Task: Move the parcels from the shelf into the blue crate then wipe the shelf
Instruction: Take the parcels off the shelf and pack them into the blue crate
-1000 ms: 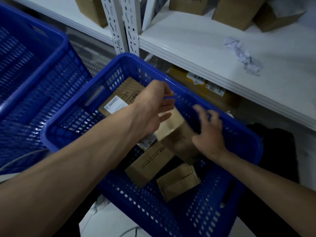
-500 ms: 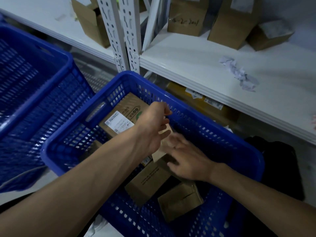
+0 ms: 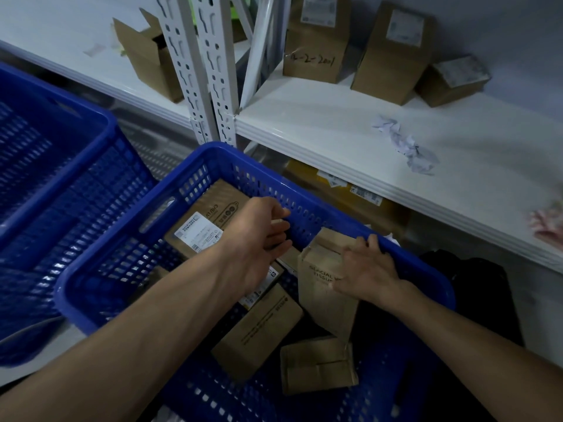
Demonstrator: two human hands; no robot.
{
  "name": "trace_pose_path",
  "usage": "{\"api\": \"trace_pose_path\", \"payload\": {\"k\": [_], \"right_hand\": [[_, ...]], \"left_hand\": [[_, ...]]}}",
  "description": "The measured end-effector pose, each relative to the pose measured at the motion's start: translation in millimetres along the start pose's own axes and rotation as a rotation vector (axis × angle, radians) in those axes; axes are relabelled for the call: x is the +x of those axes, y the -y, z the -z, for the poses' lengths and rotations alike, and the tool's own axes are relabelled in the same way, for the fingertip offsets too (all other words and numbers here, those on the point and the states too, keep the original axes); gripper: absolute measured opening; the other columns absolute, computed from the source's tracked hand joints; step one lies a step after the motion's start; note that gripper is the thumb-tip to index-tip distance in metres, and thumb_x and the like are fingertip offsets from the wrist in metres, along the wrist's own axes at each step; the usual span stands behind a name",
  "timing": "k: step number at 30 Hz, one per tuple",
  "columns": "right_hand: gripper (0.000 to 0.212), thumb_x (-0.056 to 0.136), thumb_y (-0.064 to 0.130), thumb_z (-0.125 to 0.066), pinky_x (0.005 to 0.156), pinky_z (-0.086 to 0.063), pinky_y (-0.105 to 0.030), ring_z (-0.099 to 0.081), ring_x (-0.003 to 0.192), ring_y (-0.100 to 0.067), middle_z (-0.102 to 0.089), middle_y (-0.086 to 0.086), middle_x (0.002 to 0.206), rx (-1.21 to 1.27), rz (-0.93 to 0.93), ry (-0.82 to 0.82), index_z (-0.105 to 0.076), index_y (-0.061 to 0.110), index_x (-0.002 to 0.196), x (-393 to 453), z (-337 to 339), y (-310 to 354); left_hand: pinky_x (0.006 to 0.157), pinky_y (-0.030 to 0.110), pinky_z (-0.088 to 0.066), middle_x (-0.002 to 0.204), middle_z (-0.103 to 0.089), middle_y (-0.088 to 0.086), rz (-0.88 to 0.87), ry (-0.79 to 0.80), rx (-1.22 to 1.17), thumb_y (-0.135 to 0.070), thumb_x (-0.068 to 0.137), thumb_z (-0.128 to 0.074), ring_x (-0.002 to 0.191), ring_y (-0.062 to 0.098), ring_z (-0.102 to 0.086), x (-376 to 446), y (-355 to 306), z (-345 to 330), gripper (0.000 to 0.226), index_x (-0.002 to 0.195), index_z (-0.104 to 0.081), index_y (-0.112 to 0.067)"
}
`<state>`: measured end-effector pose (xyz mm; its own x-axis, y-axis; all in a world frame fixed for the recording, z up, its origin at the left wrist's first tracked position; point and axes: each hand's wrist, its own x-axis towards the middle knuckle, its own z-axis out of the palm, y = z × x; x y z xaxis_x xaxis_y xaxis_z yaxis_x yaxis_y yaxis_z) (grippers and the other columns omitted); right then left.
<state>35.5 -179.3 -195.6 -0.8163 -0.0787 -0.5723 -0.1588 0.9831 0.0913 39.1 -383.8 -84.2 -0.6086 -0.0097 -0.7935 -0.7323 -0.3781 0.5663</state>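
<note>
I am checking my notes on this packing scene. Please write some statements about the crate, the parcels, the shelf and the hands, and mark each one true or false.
1. Both hands are inside the blue crate. True.
2. The right hand rests on an upright brown box. True.
3. The shelf holds no more parcels. False: three cardboard boxes stand at its back.
4. Crumpled paper lies on the shelf. True.
5. The left hand holds a cloth. False: no cloth is visible in it.

Blue crate (image 3: 307, 194) showing a slotted lattice pattern, brown cardboard parcels (image 3: 259, 330) wearing white labels, white shelf (image 3: 320, 129) carrying crumpled white paper (image 3: 405, 144)
</note>
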Motion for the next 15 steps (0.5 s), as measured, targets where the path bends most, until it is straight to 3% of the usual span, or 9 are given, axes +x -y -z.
{"api": "trace_pose_path", "payload": {"k": [4, 7, 9, 13, 15], "right_hand": [[0.051, 0.070, 0.048, -0.071, 0.103, -0.037, -0.047, -0.029, 0.125, -0.029, -0.030, -0.006, 0.131, 0.039, 0.076, 0.007, -0.054, 0.028, 0.114, 4.9, 1.1, -2.3], [0.053, 0.068, 0.060, -0.068, 0.103, -0.034, -0.046, -0.030, 0.124, -0.027, -0.034, -0.004, 0.130, 0.103, 0.093, 0.066, -0.050, 0.029, 0.108, 6.5, 1.6, 0.4], [0.058, 0.069, 0.069, -0.062, 0.103, -0.035, -0.045, -0.032, 0.122, -0.026, -0.037, -0.004, 0.127, 0.126, 0.076, 0.015, -0.045, 0.029, 0.107, 6.2, 0.9, 4.0], [0.072, 0.083, 0.070, -0.047, 0.107, -0.033, -0.046, -0.032, 0.127, -0.025, -0.038, -0.004, 0.132, 0.191, 0.064, -0.063, -0.034, 0.026, 0.139, 6.3, -5.7, 5.5], [0.067, 0.085, 0.071, -0.041, 0.105, -0.032, -0.047, -0.032, 0.126, -0.025, -0.036, -0.003, 0.129, 0.157, 0.068, -0.063, -0.043, 0.026, 0.135, 5.4, -6.3, 5.2]], "left_hand": [[0.082, 0.034, -0.053, 0.119, -0.062, 0.016, -0.003, 0.001, -0.015, -0.011, 0.089, -0.055, 0.111, 0.028, -0.058, 0.4, -1.4, 0.2, 0.015, 0.099, -0.065, -0.007], [0.084, 0.034, -0.053, 0.120, -0.062, 0.016, -0.003, -0.005, -0.017, -0.011, 0.089, -0.054, 0.113, 0.029, -0.058, -0.1, -1.7, -1.3, 0.023, 0.108, -0.066, -0.005], [0.080, 0.033, -0.052, 0.121, -0.062, 0.016, 0.000, -0.003, -0.023, -0.011, 0.089, -0.054, 0.113, 0.028, -0.058, -1.1, -2.2, -2.2, 0.028, 0.114, -0.065, -0.003], [0.078, 0.032, -0.052, 0.122, -0.062, 0.016, 0.006, -0.003, -0.038, -0.011, 0.088, -0.054, 0.113, 0.028, -0.058, -3.1, -2.8, -1.3, 0.037, 0.122, -0.064, -0.003], [0.078, 0.032, -0.052, 0.122, -0.062, 0.016, 0.010, -0.003, -0.039, -0.011, 0.088, -0.055, 0.114, 0.028, -0.058, -3.8, -3.0, -1.5, 0.037, 0.122, -0.064, -0.003]]}}
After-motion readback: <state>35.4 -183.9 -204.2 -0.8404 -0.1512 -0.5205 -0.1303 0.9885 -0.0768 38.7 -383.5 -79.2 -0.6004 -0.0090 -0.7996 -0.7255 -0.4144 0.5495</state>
